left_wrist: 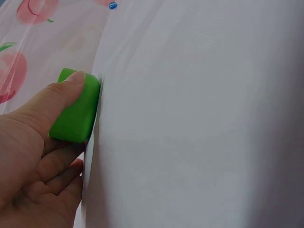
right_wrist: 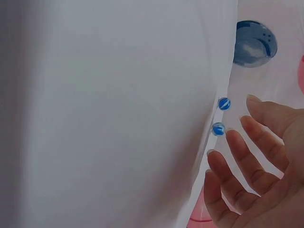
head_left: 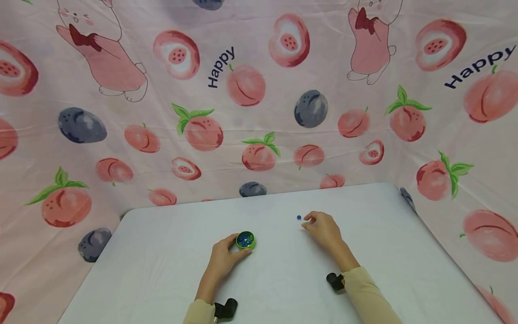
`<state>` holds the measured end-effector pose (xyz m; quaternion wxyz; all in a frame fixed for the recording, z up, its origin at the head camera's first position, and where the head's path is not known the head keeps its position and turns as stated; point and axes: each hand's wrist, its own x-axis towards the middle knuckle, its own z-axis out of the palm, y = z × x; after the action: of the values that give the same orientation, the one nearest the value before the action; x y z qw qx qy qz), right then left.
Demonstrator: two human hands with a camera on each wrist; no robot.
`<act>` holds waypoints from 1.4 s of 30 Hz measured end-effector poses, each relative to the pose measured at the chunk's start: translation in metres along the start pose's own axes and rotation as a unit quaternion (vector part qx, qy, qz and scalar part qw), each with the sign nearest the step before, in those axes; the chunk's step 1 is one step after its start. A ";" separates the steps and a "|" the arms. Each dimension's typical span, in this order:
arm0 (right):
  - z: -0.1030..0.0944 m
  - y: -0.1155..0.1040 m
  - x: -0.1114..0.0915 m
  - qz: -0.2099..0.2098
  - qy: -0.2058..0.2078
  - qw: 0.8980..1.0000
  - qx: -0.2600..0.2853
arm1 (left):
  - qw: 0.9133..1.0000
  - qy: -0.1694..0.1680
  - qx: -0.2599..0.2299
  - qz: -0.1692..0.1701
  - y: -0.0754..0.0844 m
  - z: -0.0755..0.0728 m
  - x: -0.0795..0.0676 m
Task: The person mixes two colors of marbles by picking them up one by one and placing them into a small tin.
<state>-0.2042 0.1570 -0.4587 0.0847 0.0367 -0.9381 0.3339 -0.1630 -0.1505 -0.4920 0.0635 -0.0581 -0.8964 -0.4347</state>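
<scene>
A small round green bowl (head_left: 253,244) sits on the white table with several dark blue and greenish glassy marbles (head_left: 244,239) inside. My left hand (head_left: 225,256) grips it from the left, thumb along the near side and fingers at the far side. In the left wrist view the thumb lies on the outside of the green bowl (left_wrist: 76,116). My right hand (head_left: 323,228) is low over the table, fingers loosely bent and apart, holding nothing. Just past its fingertips lies a blue marble (head_left: 299,217). The right wrist view shows two blue-and-white marbles, an upper marble (right_wrist: 224,103) and a lower marble (right_wrist: 218,128) near the fingertips.
The white-covered table (head_left: 170,270) has a peach-print cloth (head_left: 279,117) hanging behind it and at both sides. Black wrist cameras are strapped on the left wrist (head_left: 226,309) and right wrist (head_left: 335,282), beside beige sleeves.
</scene>
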 end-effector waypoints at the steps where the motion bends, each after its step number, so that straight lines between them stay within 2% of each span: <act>1: 0.000 0.001 0.001 0.002 0.000 1.000 -0.002 | 1.000 0.000 0.000 0.000 0.000 0.000 0.000; 7: 0.001 0.007 0.006 0.015 0.001 1.000 0.006 | 1.000 -0.001 -0.002 -0.003 0.000 0.000 -0.001; 12: 0.002 0.009 0.012 0.025 -0.014 1.000 0.004 | 1.000 -0.001 -0.001 -0.003 0.000 0.000 -0.001; 27: 0.006 0.011 0.030 0.024 -0.017 0.999 -0.017 | 1.000 -0.002 0.000 0.002 0.000 -0.001 -0.001; 42: 0.002 0.009 0.028 0.040 -0.027 0.999 -0.019 | 1.000 -0.001 0.000 0.003 0.000 0.000 -0.002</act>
<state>-0.2327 0.1625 -0.4607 0.0470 0.0063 -0.9470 0.3177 -0.1614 -0.1508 -0.4919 0.0641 -0.0609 -0.8963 -0.4346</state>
